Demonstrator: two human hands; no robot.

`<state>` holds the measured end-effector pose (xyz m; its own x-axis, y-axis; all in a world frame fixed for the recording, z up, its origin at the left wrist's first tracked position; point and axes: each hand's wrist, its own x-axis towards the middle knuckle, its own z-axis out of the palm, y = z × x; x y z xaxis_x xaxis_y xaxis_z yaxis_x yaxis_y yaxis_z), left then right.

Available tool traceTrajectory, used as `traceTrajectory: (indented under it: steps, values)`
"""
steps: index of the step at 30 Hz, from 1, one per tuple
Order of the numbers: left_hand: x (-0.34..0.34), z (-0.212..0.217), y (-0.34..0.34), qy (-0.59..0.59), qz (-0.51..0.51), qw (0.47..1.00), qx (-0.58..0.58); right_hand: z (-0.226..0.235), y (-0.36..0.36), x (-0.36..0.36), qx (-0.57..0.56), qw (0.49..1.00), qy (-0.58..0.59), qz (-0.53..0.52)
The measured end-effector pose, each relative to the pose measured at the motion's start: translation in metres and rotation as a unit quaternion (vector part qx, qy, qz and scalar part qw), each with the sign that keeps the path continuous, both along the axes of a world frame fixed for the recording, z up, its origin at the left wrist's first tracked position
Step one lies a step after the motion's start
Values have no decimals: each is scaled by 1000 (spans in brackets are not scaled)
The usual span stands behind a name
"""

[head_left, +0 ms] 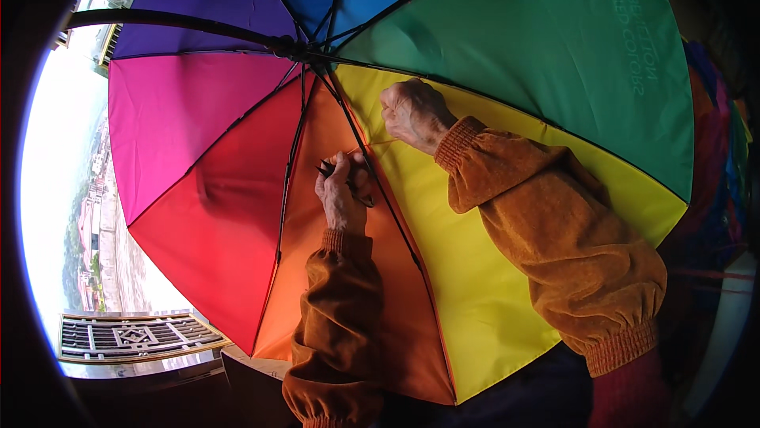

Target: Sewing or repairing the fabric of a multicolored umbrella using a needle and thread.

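Umbrella, open and rainbow-coloured, spreads behind and around both my hands, its inner side facing me and its hub up and left of them. My left hand is over the orange panel, thumb upward, fingers curled around a dark pointed tool; a black rib passes just right of it. My right hand, higher and further right, is balled before the yellow panel; I cannot tell what its hidden fingertips pinch. A thin orange thread stretches between the hands.
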<state>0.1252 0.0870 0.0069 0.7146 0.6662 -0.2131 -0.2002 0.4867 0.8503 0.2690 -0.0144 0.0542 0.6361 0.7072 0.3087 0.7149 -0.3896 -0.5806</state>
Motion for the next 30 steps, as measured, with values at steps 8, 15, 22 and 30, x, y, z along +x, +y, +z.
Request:
traceTrajectory:
  steps: [8, 15, 22, 30]
  values:
    - [5, 5, -14, 51, 30, 996, 67, -44, 24, 16, -1, 996, -17, 93]
    - [7, 13, -14, 49, 5, 995, 86, -14, 4, -5, 8, 969, -206, 139]
    - [9, 11, -12, 18, -17, 998, 58, -10, 3, -6, -23, 965, -126, 229]
    - [-2, 9, -10, -11, -38, 998, 46, 12, -21, 7, 101, 981, 87, 139]
